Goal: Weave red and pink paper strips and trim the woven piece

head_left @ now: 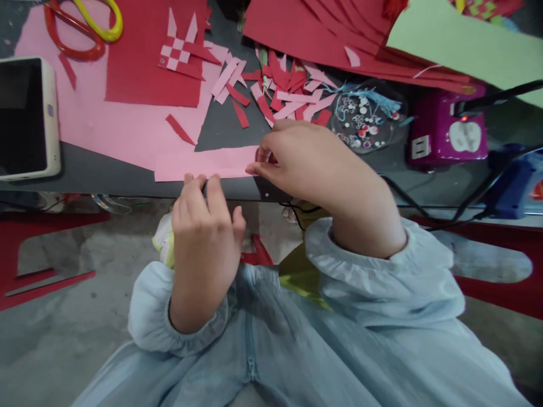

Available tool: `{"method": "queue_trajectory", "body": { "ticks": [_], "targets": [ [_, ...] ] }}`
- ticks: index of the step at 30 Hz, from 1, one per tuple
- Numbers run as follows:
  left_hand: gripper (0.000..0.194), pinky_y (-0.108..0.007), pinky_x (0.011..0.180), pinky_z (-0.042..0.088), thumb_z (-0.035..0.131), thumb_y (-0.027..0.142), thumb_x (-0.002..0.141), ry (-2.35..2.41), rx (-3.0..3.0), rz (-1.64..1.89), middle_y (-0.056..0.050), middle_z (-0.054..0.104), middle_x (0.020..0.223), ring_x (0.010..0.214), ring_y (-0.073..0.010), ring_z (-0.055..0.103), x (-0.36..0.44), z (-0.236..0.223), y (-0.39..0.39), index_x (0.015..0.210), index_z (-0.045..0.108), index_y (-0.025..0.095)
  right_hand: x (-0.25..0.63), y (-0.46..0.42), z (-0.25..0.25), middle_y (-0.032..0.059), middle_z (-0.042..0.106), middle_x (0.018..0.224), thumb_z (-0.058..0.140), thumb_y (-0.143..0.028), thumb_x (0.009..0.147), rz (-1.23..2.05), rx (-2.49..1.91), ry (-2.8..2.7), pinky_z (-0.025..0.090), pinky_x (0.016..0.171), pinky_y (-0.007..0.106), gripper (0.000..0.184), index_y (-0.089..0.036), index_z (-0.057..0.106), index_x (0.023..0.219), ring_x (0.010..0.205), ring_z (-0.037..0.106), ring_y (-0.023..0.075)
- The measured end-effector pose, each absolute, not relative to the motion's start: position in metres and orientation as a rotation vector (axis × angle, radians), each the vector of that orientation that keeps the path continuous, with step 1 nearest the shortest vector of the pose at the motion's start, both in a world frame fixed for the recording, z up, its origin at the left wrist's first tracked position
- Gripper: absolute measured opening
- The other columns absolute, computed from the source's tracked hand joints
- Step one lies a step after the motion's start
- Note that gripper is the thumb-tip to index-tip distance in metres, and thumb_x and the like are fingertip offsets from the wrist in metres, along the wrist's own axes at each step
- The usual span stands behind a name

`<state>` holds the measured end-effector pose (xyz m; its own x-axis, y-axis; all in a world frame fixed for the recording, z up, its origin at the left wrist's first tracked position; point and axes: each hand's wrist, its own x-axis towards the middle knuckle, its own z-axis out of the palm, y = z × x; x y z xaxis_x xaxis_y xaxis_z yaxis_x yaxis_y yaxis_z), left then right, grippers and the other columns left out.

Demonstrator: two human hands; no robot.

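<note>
Dark grey surface [110, 175] spreads beneath layers of craft paper, with red sheets [297, 34] stacked along its far edge and a large pink sheet [131, 127] toward the far left corner. Bare hands work close to the near edge, left of its middle. The right hand [297, 152] pinches one end of a pink paper strip between thumb and forefinger; the left hand [203, 226] is not gripping, its fingers extended and their tips at the strip's near side. A purple power adapter [445, 130] stands toward the right edge, beside a clear dish [365, 121] of beads and charms. Between the hands and the far side lies the pink paper strip [207, 162], lengthwise along the near edge, its left part apparently overlapping the pink sheet. It looks thin and nearly weightless, flexible but likely to keep a crease and tear if tugged sideways. Its short ends offer the best pinch hold, with light, flat fingertips along the long side to stop it sliding or curling. Small red and pink offcuts [291, 93] lie loose beyond.
</note>
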<state>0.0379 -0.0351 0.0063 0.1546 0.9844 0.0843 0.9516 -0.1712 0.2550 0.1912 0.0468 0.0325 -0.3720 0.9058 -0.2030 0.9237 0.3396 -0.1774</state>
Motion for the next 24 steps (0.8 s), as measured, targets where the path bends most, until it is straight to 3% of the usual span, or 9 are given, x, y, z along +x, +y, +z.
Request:
{"method": "queue_trajectory", "body": {
  "ticks": [6,17,24],
  "targets": [
    [0.047,-0.045,0.098,0.051,0.05,0.021,0.088,1.939,2.245,0.373,-0.024,0.057,0.13,0.117,-0.0322,0.06,0.024,0.009,-0.034,0.131,0.052,0.002,0.184,0.045,0.026,0.014,0.067,0.095,0.054,-0.035,0.094,-0.442,1.833,2.555,0.045,0.081,0.039,0.03,-0.013,0.073,0.091,0.093,0.062,0.0276],
    [0.052,-0.046,0.096,0.051,0.051,0.022,0.09,1.965,2.266,0.306,-0.028,0.054,0.138,0.121,-0.0336,0.059,0.027,0.008,-0.039,0.137,0.05,-0.001,0.187,0.048,0.018,0.0131,0.068,0.091,0.053,-0.037,0.093,-0.462,1.799,2.627,0.044,0.073,0.037,0.03,-0.017,0.074,0.088,0.085,0.061,0.0257],
    [0.054,-0.044,0.094,0.053,0.053,0.021,0.089,1.957,2.27,0.256,-0.027,0.054,0.137,0.119,-0.0331,0.06,0.027,0.009,-0.038,0.138,0.049,-0.002,0.188,0.05,0.015,0.0133,0.067,0.09,0.053,-0.036,0.093,-0.468,1.769,2.623,0.044,0.076,0.039,0.03,-0.016,0.074,0.086,0.089,0.061,0.0275]
  ]
}}
